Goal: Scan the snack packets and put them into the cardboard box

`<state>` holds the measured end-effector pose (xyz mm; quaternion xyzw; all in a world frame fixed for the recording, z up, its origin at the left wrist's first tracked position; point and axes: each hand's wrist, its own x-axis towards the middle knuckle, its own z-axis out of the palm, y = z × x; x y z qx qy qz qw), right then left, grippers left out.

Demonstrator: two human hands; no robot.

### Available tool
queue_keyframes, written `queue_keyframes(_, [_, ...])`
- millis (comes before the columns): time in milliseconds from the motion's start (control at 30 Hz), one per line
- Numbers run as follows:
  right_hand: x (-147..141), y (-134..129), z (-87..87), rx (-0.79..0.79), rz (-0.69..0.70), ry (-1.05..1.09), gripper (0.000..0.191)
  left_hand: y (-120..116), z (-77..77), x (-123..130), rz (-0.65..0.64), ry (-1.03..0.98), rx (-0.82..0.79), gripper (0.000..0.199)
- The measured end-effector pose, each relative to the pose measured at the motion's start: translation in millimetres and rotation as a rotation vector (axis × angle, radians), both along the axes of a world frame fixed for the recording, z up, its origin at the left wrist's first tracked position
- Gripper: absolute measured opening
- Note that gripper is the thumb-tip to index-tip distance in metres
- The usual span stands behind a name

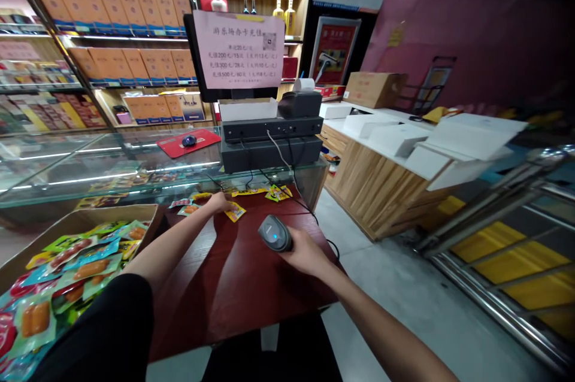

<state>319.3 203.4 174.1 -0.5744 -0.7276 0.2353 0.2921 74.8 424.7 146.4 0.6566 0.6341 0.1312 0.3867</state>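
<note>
My right hand is wrapped round the handle of a dark grey barcode scanner, which has a small blue light on top. The scanner is held over the red-brown wooden table. Towards the table's far side, my left hand has its fingers at the edge of a small yellow snack packet and seems to pinch it. Farther back lie more yellow packets. Left of that hand are a few packets with orange contents.
An open cardboard box full of colourful snack packets stands at the left. Behind the table are a glass counter, a cash drawer with trailing cables, and a monitor bearing a pink sign. A metal railing runs along the right.
</note>
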Motion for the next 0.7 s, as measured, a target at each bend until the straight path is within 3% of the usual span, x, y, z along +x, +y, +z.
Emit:
queue_keyframes(100, [-1.1, 0.3, -0.8, 0.003, 0.009, 0.002, 0.028, -13.1, 4.7, -3.9, 0.054, -0.130, -0.164, 0.035])
queue_keyframes(200, [-1.7, 3.5, -4.4, 0.014, 0.015, -0.005, 0.029, -25.7, 11.1, -4.7, 0.032, -0.392, -0.304, 0.033])
queue_keyframes(333, [-2.4, 10.4, -8.6, -0.004, -0.010, -0.004, 0.030, -35.8, 15.5, 0.8, 0.010, -0.621, -0.396, 0.038])
queue_keyframes(700, [-2.1, 15.0, -14.1, -0.020, -0.046, -0.048, 0.027, -43.5, 17.9, 21.8, -0.005, -0.731, -0.499, 0.046])
